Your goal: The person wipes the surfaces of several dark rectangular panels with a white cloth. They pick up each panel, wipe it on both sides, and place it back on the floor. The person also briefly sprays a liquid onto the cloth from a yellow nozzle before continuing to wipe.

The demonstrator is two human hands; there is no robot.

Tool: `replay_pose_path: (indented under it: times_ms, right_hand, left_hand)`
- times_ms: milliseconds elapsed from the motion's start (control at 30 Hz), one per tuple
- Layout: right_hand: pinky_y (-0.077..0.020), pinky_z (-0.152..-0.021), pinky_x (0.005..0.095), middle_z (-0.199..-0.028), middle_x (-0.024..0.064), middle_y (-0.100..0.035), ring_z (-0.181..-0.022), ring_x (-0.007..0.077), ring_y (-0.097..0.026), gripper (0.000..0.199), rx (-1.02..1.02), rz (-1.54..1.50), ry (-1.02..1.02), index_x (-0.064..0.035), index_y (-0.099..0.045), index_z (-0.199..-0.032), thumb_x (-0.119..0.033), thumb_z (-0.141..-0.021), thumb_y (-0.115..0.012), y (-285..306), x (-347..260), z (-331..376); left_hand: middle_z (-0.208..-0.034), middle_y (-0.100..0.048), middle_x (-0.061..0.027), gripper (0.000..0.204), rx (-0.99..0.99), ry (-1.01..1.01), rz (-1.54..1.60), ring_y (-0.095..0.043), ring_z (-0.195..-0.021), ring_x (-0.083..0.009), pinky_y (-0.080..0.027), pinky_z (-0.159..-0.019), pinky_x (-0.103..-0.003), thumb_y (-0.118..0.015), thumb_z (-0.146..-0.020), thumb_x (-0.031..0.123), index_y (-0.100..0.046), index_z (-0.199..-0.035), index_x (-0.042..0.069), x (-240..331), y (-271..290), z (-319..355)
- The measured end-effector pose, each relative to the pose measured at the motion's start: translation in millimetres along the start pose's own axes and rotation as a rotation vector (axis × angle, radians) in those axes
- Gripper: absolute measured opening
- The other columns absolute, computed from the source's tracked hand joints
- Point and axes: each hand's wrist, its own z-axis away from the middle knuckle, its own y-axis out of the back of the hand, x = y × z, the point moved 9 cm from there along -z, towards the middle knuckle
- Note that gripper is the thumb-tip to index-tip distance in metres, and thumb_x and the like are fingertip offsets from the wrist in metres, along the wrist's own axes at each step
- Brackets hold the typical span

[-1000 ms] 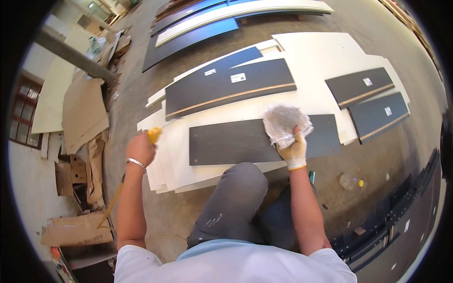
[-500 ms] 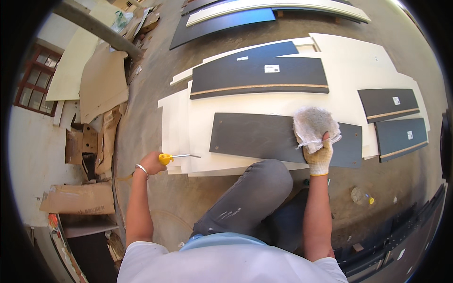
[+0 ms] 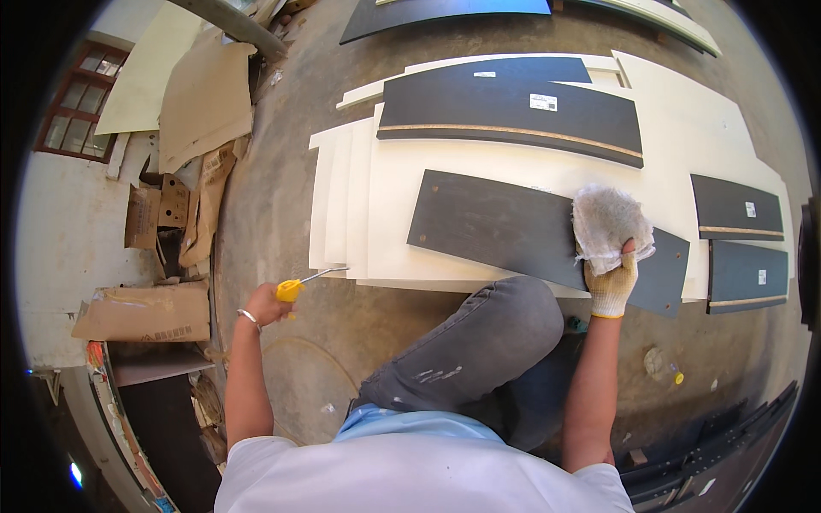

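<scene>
My left hand [image 3: 267, 305], bare with a bracelet at the wrist, is closed round a yellow air blow gun [image 3: 290, 291]. Its thin metal nozzle points right, near the left edge of the white boards [image 3: 339, 197]. On my right hand [image 3: 612, 286] is a pale knitted glove with yellow trim. Those fingers grip a greyish-white wad of rag [image 3: 609, 224], which lies over the right half of a dark grey panel [image 3: 496, 224]. Small round marks show near the panel's corners. The panel lies at a slant on the stacked white boards.
Beyond are dark panels with labels [image 3: 513, 120]; two smaller ones [image 3: 737, 205] lie at right. Another board stack [image 3: 445, 19] is farther off. Cardboard [image 3: 145, 312] leans along the left wall. A hose [image 3: 325, 346] curves over the floor, and a clear bottle [image 3: 657, 363] lies at right.
The whole view has shifted and turned a little, so boards and panels appear farther right. The blow gun's nozzle now tilts slightly upward in the picture. Both hands keep their holds.
</scene>
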Motion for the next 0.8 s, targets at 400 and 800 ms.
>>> replay_pose_path:
  times_ms: [400,800]
  right_hand:
    - [-0.0425,-0.120,0.0574,-0.158,0.0165,-0.048,-0.145,0.0403,-0.049,0.072,-0.014,0.036,0.025,-0.0076,-0.037,-0.160,-0.041,-0.103,-0.066,1.1,-2.3,-2.9]
    - [-0.0394,-0.122,0.0587,-0.161,0.0185,-0.045,-0.148,0.0419,-0.045,0.074,-0.059,0.012,0.028,-0.0081,-0.034,-0.162,-0.040,-0.103,-0.066,-6.5,-1.5,-3.0]
  left_hand:
    - [-0.091,-0.074,-0.0208,0.013,0.300,-0.295,-0.655,-0.072,-0.085,-0.0415,-0.058,-0.076,-0.050,-0.072,-0.086,0.012,-0.072,-0.094,0.002,200.4,-5.8,36.6]
    - [-0.094,-0.074,-0.0240,0.013,0.410,-0.385,-0.686,-0.072,-0.089,-0.0434,-0.057,-0.080,-0.053,-0.066,-0.086,0.009,-0.073,-0.094,0.002,280.2,-6.3,6.9]
